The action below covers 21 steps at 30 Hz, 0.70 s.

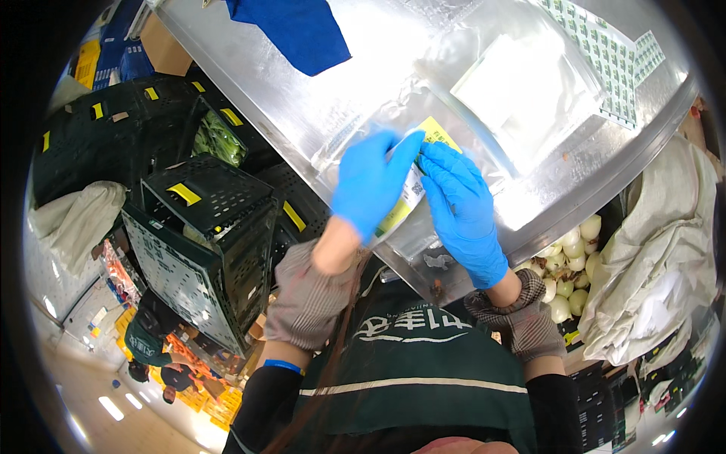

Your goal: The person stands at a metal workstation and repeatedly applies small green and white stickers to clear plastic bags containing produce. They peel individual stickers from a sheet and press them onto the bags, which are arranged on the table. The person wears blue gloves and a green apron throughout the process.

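Observation:
Both hands wear blue gloves and meet over the near part of a metal table (265,91). Between them is a clear plastic bag printed in yellow and white (412,191). My left hand (369,185) has its fingers closed at the bag's upper part, slightly smeared by motion. Pressed together at the same spot, the fingers of my right hand (463,208) pinch the bag from the other side. What lies under the fingertips is hidden. Beyond the right hand lies a stack of clear plastic bags (522,98), washed out by glare.
A blue cloth (295,34) lies at the table's far left, a sheet of small green-printed stickers (597,53) at the far right. Dark crates (208,197) stand left of the table. Peeled onions (563,295) and a white sack (654,250) are at the right. Other people appear lower left.

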Motion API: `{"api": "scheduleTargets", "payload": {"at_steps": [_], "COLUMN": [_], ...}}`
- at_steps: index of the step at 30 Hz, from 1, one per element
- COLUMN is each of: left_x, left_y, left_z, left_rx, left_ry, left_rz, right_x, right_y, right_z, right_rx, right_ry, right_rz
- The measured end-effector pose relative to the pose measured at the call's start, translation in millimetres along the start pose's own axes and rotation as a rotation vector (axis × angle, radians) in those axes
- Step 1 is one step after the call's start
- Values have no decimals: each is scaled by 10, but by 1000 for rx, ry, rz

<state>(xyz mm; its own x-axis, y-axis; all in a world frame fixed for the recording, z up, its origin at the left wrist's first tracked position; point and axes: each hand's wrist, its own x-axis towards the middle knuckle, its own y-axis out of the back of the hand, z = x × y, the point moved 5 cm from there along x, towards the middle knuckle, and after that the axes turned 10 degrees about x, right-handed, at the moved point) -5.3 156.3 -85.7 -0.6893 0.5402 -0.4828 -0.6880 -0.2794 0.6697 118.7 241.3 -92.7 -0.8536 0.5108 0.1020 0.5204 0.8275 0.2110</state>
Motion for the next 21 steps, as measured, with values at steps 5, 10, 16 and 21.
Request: {"api": "scheduleTargets", "payload": {"at_steps": [5,10,16,21], "left_x": [-773,-902,-775,-335], "left_y": [564,846,760,152], "left_z": [-671,-820,-485,-109], "left_rx": [-263,-499,-505,-351], "left_ry": [256,-173,-140,-124], "left_rz": [-308,-149,-111,33], "right_x": [-32,-68,57,182], "right_y": [2,-2,605,1266], "right_z": [-149,-36,60,-648], "right_rx": [-211,-121,324,55], "right_ry": [89,-20,-173,266], "right_rz": [-322,-347,13,545]}}
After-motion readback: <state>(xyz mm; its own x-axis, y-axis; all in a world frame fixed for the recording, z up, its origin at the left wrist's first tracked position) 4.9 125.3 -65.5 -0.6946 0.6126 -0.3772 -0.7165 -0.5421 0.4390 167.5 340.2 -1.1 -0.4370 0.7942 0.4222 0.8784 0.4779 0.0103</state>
